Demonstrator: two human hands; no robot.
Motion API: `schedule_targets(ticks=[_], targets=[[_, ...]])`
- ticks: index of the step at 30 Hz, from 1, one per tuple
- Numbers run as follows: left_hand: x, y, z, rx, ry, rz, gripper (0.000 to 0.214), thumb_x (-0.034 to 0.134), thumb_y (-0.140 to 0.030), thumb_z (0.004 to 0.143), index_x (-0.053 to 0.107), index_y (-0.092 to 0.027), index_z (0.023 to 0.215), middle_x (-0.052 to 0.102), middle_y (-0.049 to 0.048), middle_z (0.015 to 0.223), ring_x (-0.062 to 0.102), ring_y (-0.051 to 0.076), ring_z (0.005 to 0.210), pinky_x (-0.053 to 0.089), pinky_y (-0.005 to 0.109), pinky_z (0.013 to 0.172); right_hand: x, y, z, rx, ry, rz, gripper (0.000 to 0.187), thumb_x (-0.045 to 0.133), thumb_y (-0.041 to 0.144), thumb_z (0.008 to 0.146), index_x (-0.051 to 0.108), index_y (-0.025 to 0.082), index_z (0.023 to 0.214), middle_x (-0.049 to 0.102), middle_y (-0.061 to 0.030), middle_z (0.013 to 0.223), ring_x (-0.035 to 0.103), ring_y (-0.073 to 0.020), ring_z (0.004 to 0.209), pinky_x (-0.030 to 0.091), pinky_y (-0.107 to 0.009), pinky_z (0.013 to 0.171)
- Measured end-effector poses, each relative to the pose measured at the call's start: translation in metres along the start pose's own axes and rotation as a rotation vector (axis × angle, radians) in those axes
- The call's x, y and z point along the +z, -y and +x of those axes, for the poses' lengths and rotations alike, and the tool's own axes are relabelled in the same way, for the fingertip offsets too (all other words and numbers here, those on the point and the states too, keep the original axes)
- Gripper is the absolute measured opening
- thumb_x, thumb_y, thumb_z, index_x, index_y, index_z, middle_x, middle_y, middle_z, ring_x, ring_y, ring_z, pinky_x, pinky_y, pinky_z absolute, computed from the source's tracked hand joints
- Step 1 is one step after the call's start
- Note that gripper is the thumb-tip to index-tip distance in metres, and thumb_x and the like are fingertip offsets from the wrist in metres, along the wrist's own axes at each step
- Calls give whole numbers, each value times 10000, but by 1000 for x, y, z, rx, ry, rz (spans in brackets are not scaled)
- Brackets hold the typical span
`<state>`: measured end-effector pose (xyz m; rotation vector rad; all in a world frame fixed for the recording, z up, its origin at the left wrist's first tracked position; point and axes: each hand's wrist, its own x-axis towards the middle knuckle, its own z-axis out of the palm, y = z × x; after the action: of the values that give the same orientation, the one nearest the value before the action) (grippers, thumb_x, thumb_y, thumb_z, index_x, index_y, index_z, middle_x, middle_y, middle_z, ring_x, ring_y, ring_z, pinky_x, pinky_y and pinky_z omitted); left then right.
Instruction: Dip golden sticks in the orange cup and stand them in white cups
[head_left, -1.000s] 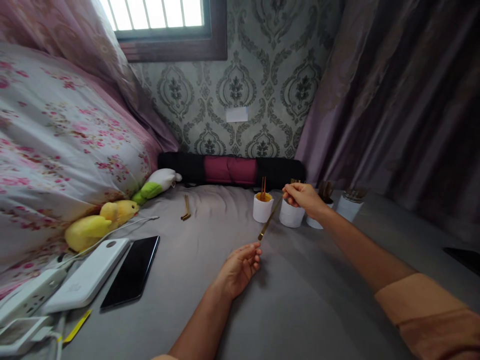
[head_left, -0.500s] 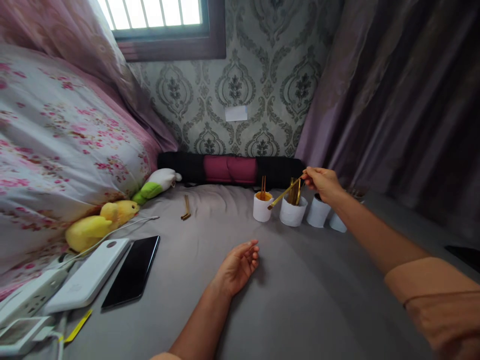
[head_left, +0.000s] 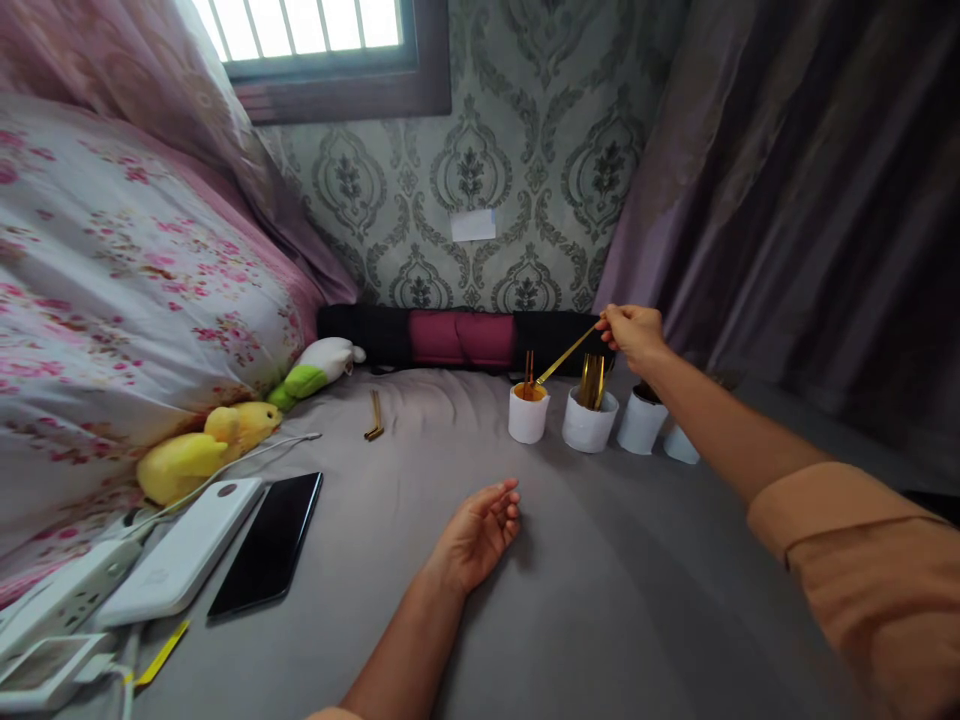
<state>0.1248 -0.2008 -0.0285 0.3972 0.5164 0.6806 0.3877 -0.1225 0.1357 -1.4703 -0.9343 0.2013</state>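
The right hand (head_left: 634, 335) pinched the upper end of a slim gold utensil (head_left: 568, 352), its lower end slanting down-left of the fingers to the mouth of the leftmost white cup (head_left: 528, 420). Guiding it inward seemed the step; next called for steepening it beside the thin sticks (head_left: 529, 366). The left hand (head_left: 480, 535), fingers loosely curled, held nothing.

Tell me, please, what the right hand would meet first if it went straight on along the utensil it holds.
Leading with the gold utensil, the right hand would probably meet the leftmost white cup or the thin sticks in it; depth at its rim is unclear.
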Motion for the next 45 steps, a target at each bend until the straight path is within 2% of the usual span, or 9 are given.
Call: schedule_targets(ticks=[6,13,25,36,45], targets=[[2,-1,-1,1,-8,-1,208,570,-164,727,551,-90,921,557,26,718,496,47,560,388,157,497,17,-2,4,-122,45,-158,238,463,297,797,601,110,748,645,-66,661,474,-36,382,312,-122,330],[1,-1,0,-7,0,-15,211,577,-165,720,554,-94,918,559,30,724,498,52,567,395,160,504,31,-12,3,-237,123,-290,242,459,306,791,615,126,745,649,-47,643,501,-48,392,369,-137,385],[0,-1,0,-5,-8,-12,208,572,-162,723,552,-95,919,558,27,721,499,52,564,391,157,498,42,-9,-7,-307,303,-402,211,450,265,790,612,139,742,638,-19,617,506,-55,419,387,-153,440],[2,-1,1,-4,-14,-15,193,567,-165,728,552,-97,908,558,31,709,496,50,554,384,157,491,55,-24,-14,-268,440,-442,214,434,262,794,603,144,739,643,-18,649,508,-48,429,370,-136,424],[1,0,1,0,-17,-15,190,565,-170,729,551,-99,905,560,32,707,499,54,561,389,160,501,61,-35,-14,-232,479,-430,201,435,239,793,602,139,741,641,-18,642,493,-41,415,360,-129,402]])
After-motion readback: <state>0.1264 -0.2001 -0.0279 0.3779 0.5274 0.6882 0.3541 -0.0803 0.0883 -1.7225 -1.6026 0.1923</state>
